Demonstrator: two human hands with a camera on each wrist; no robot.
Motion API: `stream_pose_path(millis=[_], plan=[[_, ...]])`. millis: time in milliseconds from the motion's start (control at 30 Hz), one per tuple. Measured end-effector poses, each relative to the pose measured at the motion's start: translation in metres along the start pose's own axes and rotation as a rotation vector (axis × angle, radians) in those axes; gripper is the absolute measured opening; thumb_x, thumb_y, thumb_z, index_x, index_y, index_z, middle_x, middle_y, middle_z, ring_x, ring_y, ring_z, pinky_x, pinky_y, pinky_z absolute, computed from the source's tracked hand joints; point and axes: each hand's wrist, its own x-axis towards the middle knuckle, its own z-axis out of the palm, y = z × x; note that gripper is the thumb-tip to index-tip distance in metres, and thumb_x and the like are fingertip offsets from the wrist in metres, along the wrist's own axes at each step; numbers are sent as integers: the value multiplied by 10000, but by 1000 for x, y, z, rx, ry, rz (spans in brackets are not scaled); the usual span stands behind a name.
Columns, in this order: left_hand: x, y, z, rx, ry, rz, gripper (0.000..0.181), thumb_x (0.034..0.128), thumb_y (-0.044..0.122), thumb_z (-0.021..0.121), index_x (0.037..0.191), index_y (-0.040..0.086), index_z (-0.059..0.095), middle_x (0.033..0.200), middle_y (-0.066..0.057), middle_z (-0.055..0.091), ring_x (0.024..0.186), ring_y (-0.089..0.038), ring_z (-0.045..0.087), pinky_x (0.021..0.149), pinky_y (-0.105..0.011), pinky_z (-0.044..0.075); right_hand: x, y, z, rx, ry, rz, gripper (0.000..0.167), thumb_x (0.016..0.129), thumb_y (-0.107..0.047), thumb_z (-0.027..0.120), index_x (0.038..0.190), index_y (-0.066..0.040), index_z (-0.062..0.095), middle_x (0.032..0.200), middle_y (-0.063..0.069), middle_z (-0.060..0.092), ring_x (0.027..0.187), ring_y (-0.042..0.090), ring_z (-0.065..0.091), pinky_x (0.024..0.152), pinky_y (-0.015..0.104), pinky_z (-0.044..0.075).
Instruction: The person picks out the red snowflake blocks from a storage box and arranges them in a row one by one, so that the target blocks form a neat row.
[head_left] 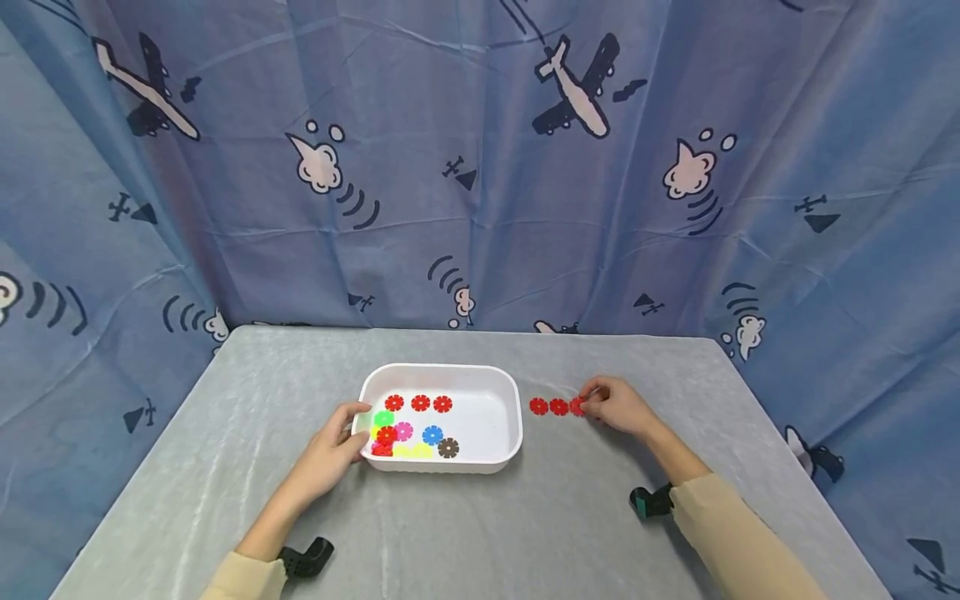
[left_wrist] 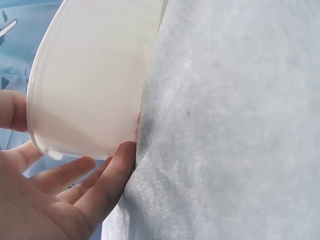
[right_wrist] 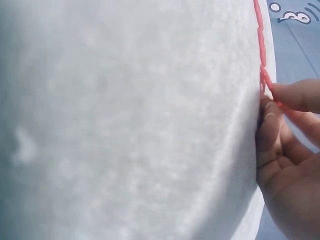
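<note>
A white tray [head_left: 480,425] holds notched discs: three red ones in a row, with green, pink, blue [head_left: 432,435], brown [head_left: 448,447], yellow and red ones below. My left hand [head_left: 327,452] grips the tray's left end, thumb on the rim; in the left wrist view the fingers of that hand [left_wrist: 65,195] lie against the outer wall [left_wrist: 90,85]. Right of the tray, red discs [head_left: 538,406] lie in a row on the cloth. At the row's right end my right hand [head_left: 618,408] pinches a red disc [head_left: 576,407]; in the right wrist view this hand [right_wrist: 295,175] holds it tilted.
A grey cloth [head_left: 480,533] covers the table. Behind it and at both sides hangs a blue curtain [head_left: 480,108] printed with planes and clouds. A black device is strapped at each wrist.
</note>
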Motion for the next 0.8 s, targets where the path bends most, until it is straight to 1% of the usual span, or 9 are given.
stream_pose_path(millis=[200,367,533,700,800], plan=[[0,-1,0,6,1,-7,433,1040,157,543,1459,107,447,1498,-238,463,1197,-298,613,872,-392,569,-1,-4,-2,-87,17,-14,152,918,-39,658,1054,30,656,807,76,640,666,194,589,599,349,520],[0,-2,1,21,6,-12,424,1039,155,541,1453,114,454,1492,-244,470,1166,-293,627,861,-394,571,-4,-17,-2,-114,25,-10,183,947,-79,648,1091,34,658,818,70,639,651,194,583,595,349,514],[0,-2,1,24,7,-14,425,1038,148,536,1452,111,453,1490,-243,469,1179,-298,618,863,-391,571,-8,-43,-1,-113,62,-46,226,967,-131,649,1131,23,671,884,79,653,693,208,581,627,352,494],[0,-1,1,17,6,-8,428,1035,148,540,1452,108,454,1491,-238,470,1177,-297,622,870,-389,570,-11,-73,7,-113,101,-91,200,970,-173,674,1101,-23,695,984,84,669,844,221,588,703,341,522],[1,-1,1,16,4,-7,429,1035,148,539,1453,104,453,1488,-241,471,1178,-301,623,876,-399,572,-13,-88,15,-91,110,-108,195,970,-178,674,1101,-38,704,1021,82,674,909,239,592,763,349,532]])
